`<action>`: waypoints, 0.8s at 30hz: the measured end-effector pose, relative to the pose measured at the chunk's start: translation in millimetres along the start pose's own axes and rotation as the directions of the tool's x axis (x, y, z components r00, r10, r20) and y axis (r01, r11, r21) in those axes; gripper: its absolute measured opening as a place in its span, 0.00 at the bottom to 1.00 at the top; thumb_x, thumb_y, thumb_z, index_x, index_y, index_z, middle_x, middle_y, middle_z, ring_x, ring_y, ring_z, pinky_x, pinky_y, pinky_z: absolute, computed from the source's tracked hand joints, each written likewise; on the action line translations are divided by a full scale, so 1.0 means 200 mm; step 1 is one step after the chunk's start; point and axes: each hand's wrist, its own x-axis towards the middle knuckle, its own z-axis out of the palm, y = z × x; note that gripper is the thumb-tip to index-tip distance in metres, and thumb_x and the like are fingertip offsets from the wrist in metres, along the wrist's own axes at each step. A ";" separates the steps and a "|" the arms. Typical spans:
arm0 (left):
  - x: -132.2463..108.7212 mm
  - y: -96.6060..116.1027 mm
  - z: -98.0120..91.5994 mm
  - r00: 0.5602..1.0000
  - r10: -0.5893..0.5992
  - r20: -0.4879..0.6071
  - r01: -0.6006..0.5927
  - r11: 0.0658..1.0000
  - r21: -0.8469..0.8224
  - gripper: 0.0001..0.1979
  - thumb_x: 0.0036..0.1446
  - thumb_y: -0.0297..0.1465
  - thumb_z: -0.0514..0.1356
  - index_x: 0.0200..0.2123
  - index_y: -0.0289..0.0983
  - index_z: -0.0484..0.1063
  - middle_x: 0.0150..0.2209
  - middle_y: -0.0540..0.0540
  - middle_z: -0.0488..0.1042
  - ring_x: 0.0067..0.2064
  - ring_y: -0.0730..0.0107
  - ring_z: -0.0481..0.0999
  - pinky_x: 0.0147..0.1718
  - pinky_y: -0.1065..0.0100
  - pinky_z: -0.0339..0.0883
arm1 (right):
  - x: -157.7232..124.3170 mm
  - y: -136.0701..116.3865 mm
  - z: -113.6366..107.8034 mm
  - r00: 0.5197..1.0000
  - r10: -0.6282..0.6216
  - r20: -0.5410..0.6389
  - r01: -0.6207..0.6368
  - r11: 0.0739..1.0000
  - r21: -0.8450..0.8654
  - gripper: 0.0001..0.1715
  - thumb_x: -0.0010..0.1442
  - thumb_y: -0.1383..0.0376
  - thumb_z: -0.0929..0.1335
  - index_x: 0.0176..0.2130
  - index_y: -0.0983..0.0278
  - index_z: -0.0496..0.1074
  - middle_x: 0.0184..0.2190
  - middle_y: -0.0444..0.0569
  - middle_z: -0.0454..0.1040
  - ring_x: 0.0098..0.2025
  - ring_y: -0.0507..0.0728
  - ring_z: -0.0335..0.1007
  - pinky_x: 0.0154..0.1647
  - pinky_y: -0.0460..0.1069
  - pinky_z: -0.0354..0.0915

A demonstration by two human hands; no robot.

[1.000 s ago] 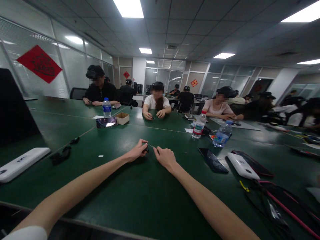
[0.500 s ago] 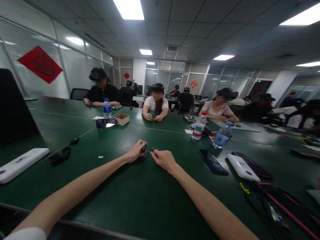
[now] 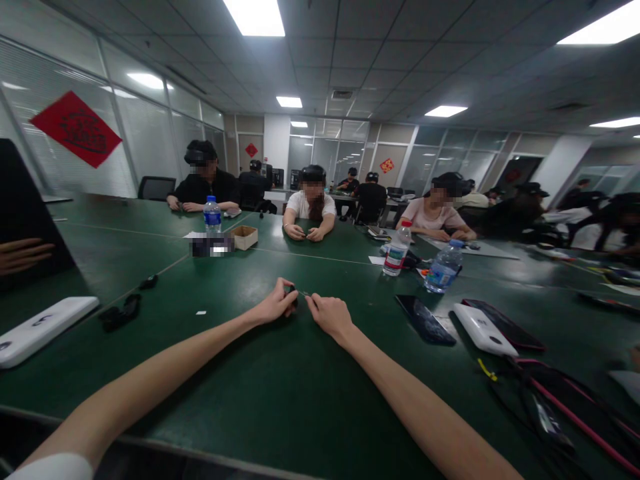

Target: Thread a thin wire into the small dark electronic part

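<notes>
Both my arms reach out over the green table [image 3: 280,400]. My left hand [image 3: 275,305] is closed in a pinch on a small dark object [image 3: 291,291], too small to name. My right hand [image 3: 330,315] is closed too, its fingertips pinching a thin light sliver [image 3: 305,294] that points toward the dark object. The two hands nearly touch, resting on the tabletop at its middle.
A white flat device [image 3: 43,327] and black straps [image 3: 120,312] lie left. Two dark phones [image 3: 425,320], a white power bank [image 3: 484,330], cables [image 3: 550,400] and two water bottles [image 3: 443,267] lie right. A cardboard box [image 3: 245,237] and several seated people are across. Another person's hand [image 3: 23,255] shows far left.
My right hand has moved left, closing the gap to my left hand. Another person's hand has appeared at the far left edge.
</notes>
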 end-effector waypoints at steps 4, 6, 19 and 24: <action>-0.01 0.01 0.02 0.997 0.003 0.082 -0.005 1.000 0.023 0.22 0.57 0.46 0.52 0.45 0.37 0.50 0.24 0.52 0.69 0.20 0.77 0.66 0.21 0.75 0.57 | 0.02 0.01 0.02 0.998 0.064 -0.014 -0.064 0.998 0.011 0.32 0.67 0.51 0.47 0.41 0.62 0.71 0.33 0.54 0.76 0.34 0.56 0.73 0.34 0.47 0.60; 0.00 0.00 0.01 0.999 -0.030 0.028 0.031 0.999 -0.031 0.21 0.57 0.46 0.51 0.45 0.37 0.50 0.24 0.51 0.70 0.20 0.77 0.66 0.21 0.75 0.57 | 0.02 0.02 0.03 0.998 0.058 -0.028 -0.057 0.998 0.021 0.33 0.67 0.50 0.47 0.41 0.61 0.71 0.33 0.53 0.76 0.32 0.56 0.73 0.33 0.47 0.60; 0.03 -0.01 -0.05 0.990 -0.130 0.049 0.137 0.860 -0.491 0.11 0.55 0.37 0.51 0.35 0.35 0.62 0.16 0.57 0.55 0.15 0.81 0.51 0.16 0.77 0.42 | 0.00 -0.01 -0.01 0.982 -0.175 -0.070 0.177 0.984 0.011 0.31 0.66 0.50 0.50 0.36 0.62 0.72 0.32 0.51 0.77 0.30 0.53 0.72 0.29 0.44 0.55; 0.03 0.00 -0.05 0.994 -0.095 0.060 0.111 0.907 -0.406 0.14 0.57 0.41 0.49 0.35 0.36 0.64 0.12 0.58 0.53 0.13 0.79 0.48 0.15 0.76 0.40 | 0.00 -0.01 0.00 0.988 -0.118 -0.105 0.120 0.993 0.015 0.30 0.66 0.51 0.49 0.36 0.62 0.71 0.31 0.50 0.77 0.30 0.53 0.71 0.28 0.44 0.53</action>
